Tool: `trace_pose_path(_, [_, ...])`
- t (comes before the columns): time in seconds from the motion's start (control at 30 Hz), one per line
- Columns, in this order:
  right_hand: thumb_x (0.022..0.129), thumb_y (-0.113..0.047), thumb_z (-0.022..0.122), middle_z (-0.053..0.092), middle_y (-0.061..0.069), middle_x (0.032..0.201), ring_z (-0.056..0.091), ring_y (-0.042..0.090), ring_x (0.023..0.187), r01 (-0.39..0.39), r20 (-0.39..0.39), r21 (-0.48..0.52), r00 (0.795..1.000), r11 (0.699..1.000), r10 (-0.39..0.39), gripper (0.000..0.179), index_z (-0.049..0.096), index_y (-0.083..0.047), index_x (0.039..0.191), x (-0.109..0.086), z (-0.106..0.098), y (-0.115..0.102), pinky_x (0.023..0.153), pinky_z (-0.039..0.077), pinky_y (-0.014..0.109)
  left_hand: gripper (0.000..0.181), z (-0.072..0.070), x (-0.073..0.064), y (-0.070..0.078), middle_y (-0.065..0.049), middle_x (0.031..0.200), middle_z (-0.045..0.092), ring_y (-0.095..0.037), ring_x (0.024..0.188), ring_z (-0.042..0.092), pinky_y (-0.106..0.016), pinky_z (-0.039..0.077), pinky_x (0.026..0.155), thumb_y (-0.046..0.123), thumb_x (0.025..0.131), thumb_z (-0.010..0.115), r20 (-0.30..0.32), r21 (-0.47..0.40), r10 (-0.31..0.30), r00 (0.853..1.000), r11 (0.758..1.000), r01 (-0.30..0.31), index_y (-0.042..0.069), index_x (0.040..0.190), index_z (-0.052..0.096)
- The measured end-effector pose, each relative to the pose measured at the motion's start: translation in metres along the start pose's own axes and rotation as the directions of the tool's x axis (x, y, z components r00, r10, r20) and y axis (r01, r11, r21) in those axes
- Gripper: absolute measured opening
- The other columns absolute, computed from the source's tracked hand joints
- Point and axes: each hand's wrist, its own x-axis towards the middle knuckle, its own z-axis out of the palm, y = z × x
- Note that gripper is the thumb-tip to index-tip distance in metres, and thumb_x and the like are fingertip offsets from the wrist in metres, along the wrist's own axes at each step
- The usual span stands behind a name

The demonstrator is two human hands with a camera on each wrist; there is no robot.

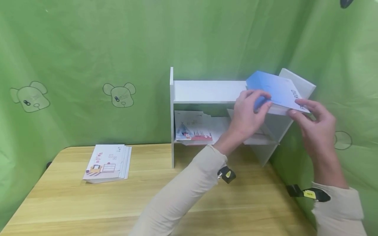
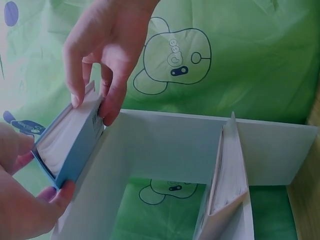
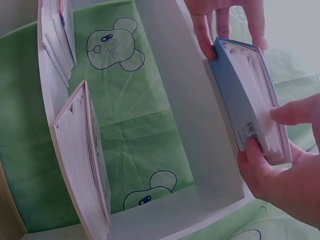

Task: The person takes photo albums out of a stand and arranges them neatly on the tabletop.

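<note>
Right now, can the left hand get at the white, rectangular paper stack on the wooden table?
Probably not: the left hand grips the thick blue book, though nothing covers the paper stack.

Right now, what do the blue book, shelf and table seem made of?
Blue book: likely card and paper, smooth; pale page edges show between its covers. Shelf: perhaps coated board, white and matte, with thin flat panels. Table: wood or satin wood-look laminate; grain streaks show.

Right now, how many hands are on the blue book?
2: the left hand grips the blue book at its left end; the right hand grips its right end.
</note>
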Motion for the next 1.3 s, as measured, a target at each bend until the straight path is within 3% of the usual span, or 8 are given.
trace_pose_path(0.07, [0.081, 0.003, 0.070, 0.048, 0.007, 0.129, 0.062, 0.014, 0.096, -0.016, 0.043, 0.087, 0.999, 0.996, 0.012, 0.041, 0.059, 0.004, 0.121, -0.001, 0.000, -0.001, 0.073, 0.054, 0.015, 0.017, -0.001, 0.000, 0.001, 0.013, 0.122, 0.052, 0.004, 0.119, 0.037, -0.014, 0.033, 0.099, 0.029, 0.093, 0.060, -0.005, -0.011, -0.024, 1.000, 1.000, 0.024, 0.027, 0.110, 0.063])
trace_pose_path(0.17, [0.086, 0.006, 0.063, 0.041, 0.012, 0.132, 0.059, 0.021, 0.106, -0.039, 0.108, 0.272, 0.994, 0.962, 0.010, 0.035, 0.056, 0.010, 0.120, -0.001, 0.001, -0.002, 0.089, 0.050, 0.027, 0.017, -0.003, 0.000, 0.001, 0.013, 0.120, 0.053, 0.002, 0.120, 0.038, -0.015, 0.034, 0.098, 0.027, 0.094, 0.058, -0.008, -0.012, -0.043, 0.999, 0.999, 0.043, 0.027, 0.110, 0.062])
trace_pose_path(0.27, [0.088, 0.004, 0.061, 0.041, 0.016, 0.130, 0.058, 0.024, 0.109, -0.039, 0.111, 0.344, 0.994, 0.938, 0.000, 0.030, 0.056, 0.013, 0.116, 0.000, 0.002, -0.001, 0.090, 0.049, 0.030, 0.017, -0.004, -0.001, 0.001, 0.013, 0.117, 0.055, 0.002, 0.119, 0.040, -0.015, 0.035, 0.097, 0.026, 0.095, 0.057, -0.005, -0.006, -0.039, 0.999, 0.999, 0.039, 0.027, 0.111, 0.061])
trace_pose_path(0.63, [0.086, 0.008, 0.061, 0.029, 0.014, 0.144, 0.052, 0.026, 0.116, -0.013, 0.084, 0.301, 0.996, 0.954, -0.013, 0.031, 0.055, 0.013, 0.116, -0.008, 0.003, 0.003, 0.092, 0.048, 0.029, 0.018, -0.008, -0.009, 0.001, 0.011, 0.121, 0.050, 0.003, 0.117, 0.038, -0.014, 0.037, 0.092, 0.026, 0.093, 0.059, 0.002, -0.036, -0.045, 0.999, 0.998, 0.045, 0.027, 0.111, 0.062])
trace_pose_path(0.93, [0.086, 0.012, 0.058, 0.021, 0.012, 0.152, 0.053, 0.028, 0.117, 0.001, 0.075, 0.354, 0.997, 0.935, -0.029, 0.036, 0.052, 0.014, 0.121, -0.017, 0.006, 0.006, 0.093, 0.047, 0.030, 0.021, -0.011, -0.018, 0.000, 0.009, 0.125, 0.046, 0.002, 0.118, 0.037, -0.017, 0.038, 0.091, 0.027, 0.092, 0.061, 0.010, -0.075, -0.049, 0.999, 0.996, 0.050, 0.028, 0.113, 0.062])
trace_pose_path(1.3, [0.085, 0.017, 0.054, 0.030, 0.015, 0.146, 0.064, 0.029, 0.101, 0.048, 0.042, 0.398, 0.997, 0.916, -0.071, 0.037, 0.050, 0.016, 0.123, -0.028, 0.004, 0.012, 0.087, 0.049, 0.031, 0.029, -0.010, -0.031, -0.007, 0.009, 0.130, 0.042, 0.001, 0.121, 0.035, -0.018, 0.041, 0.092, 0.032, 0.092, 0.059, 0.023, -0.063, -0.028, 0.999, 0.998, 0.030, 0.032, 0.121, 0.059])
